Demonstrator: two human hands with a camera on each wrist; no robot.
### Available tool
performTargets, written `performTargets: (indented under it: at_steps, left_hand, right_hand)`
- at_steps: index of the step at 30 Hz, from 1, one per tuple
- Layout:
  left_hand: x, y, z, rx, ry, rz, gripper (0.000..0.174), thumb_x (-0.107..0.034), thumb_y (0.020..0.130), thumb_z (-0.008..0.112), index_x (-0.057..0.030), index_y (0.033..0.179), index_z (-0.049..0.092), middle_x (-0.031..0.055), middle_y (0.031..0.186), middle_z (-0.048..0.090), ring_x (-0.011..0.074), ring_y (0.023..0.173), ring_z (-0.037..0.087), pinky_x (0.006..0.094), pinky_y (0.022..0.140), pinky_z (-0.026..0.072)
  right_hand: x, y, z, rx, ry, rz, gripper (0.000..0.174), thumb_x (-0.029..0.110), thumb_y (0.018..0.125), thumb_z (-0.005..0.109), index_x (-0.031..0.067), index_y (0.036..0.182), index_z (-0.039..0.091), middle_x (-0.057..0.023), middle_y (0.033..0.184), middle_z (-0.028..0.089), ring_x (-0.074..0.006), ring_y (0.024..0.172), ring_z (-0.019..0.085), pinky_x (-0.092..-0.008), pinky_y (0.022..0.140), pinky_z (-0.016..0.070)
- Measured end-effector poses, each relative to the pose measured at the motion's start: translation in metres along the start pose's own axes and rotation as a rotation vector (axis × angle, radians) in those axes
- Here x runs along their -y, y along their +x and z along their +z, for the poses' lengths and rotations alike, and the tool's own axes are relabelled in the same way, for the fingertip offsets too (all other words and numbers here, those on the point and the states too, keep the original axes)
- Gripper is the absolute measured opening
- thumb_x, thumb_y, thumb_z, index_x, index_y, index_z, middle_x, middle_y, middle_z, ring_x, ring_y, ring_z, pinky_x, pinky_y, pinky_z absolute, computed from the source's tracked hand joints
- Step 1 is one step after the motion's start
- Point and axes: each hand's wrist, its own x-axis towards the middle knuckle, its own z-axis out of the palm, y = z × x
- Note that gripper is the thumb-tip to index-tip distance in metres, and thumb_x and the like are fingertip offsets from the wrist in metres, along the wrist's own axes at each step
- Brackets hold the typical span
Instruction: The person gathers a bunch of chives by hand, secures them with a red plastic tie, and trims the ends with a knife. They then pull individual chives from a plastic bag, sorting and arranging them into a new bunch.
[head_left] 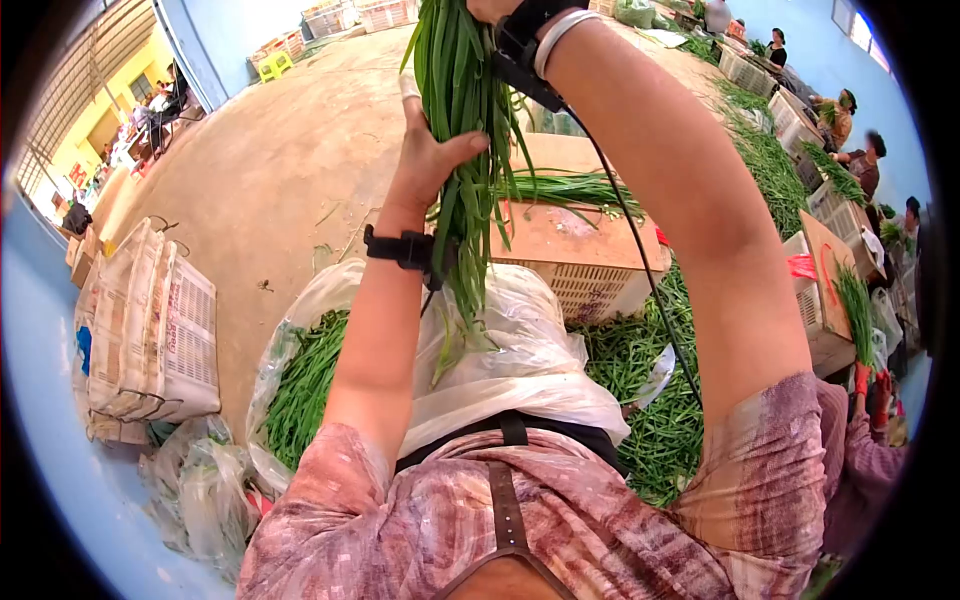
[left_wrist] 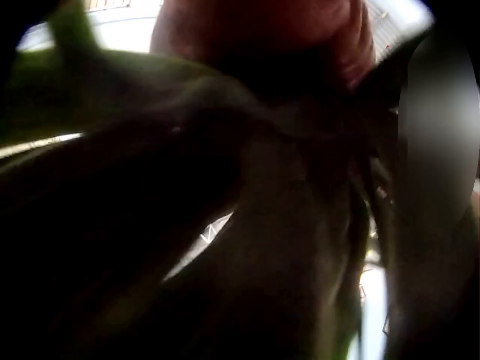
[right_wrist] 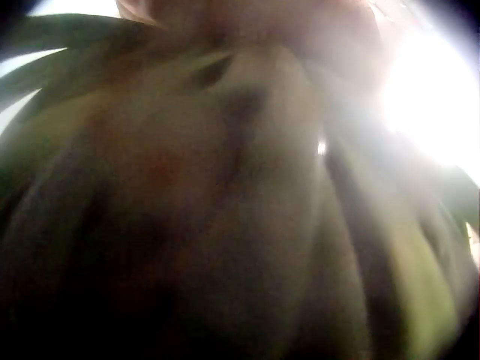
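Note:
A long bunch of flat green leaves, chive-like point(head_left: 465, 85), hangs upright in front of me, its tips drooping towards my lap. My left hand point(head_left: 425, 160) holds it from the left, thumb laid across the front; a white wrap shows on one finger. Higher up, my right hand point(head_left: 490, 10) grips the bunch at the frame's top edge, mostly cut off from view. Dark, blurred leaves point(left_wrist: 277, 225) fill the left wrist view below a finger. In the right wrist view, leaves point(right_wrist: 247, 172) fan out beneath the hand point(right_wrist: 300, 26).
Clear plastic sheeting point(head_left: 500, 370) covers my lap. More greens lie across a board-topped crate point(head_left: 570, 280) ahead. Loose greens point(head_left: 640, 400) heap at right, and a bag of greens point(head_left: 310, 380) stands at left. Stacked crates point(head_left: 165, 320) stand far left. Several people work along the right wall.

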Motion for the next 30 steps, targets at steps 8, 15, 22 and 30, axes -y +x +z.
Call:
performTargets:
  at_steps: [8,15,22,30]
  left_hand:
    - [0.035,-0.071,0.023,0.247,-0.449,-0.39,0.067,-0.037,0.075,0.07,0.0052,0.123,0.049,0.0152,0.105,0.063,0.0177,0.082,0.063,0.0293,0.072,0.0546]
    - [0.044,-0.097,0.054,0.202,-0.706,-0.53,0.04,-0.014,0.076,0.069,0.0019,0.111,0.057,0.013,0.098,0.066,0.0146,0.079,0.063,0.0255,0.071,0.0521]
    - [0.053,-0.1,0.055,0.198,-0.602,-0.795,0.032,-0.008,0.074,0.067,0.0043,0.102,0.059,0.0158,0.091,0.067,0.0182,0.076,0.063,0.0281,0.071,0.0515]
    - [0.058,-0.105,0.059,0.279,-0.726,-0.934,0.025,-0.003,0.074,0.065,0.0042,0.097,0.059,0.0106,0.078,0.064,0.0199,0.067,0.063,0.0295,0.065,0.0533]
  right_hand:
    - [-0.032,-0.016,0.002,0.06,-0.104,0.113,0.025,0.015,0.076,0.065,-0.0078,0.085,0.061,-0.0151,0.077,0.063,-0.0219,0.067,0.062,-0.0328,0.058,0.0502]
    - [-0.113,0.0,0.006,0.031,-0.254,0.169,0.028,0.02,0.064,0.067,-0.0059,0.074,0.064,-0.017,0.075,0.066,-0.0235,0.07,0.064,-0.0317,0.066,0.0524]
    - [-0.139,-0.025,-0.024,-0.068,-0.074,0.374,0.029,0.019,0.063,0.072,-0.0065,0.075,0.066,-0.019,0.083,0.067,-0.0258,0.077,0.066,-0.0321,0.071,0.052]
    - [-0.191,-0.028,-0.047,-0.183,0.133,0.397,0.023,0.001,0.068,0.073,-0.0137,0.078,0.059,-0.0194,0.078,0.063,-0.0289,0.062,0.064,-0.0392,0.055,0.0542]
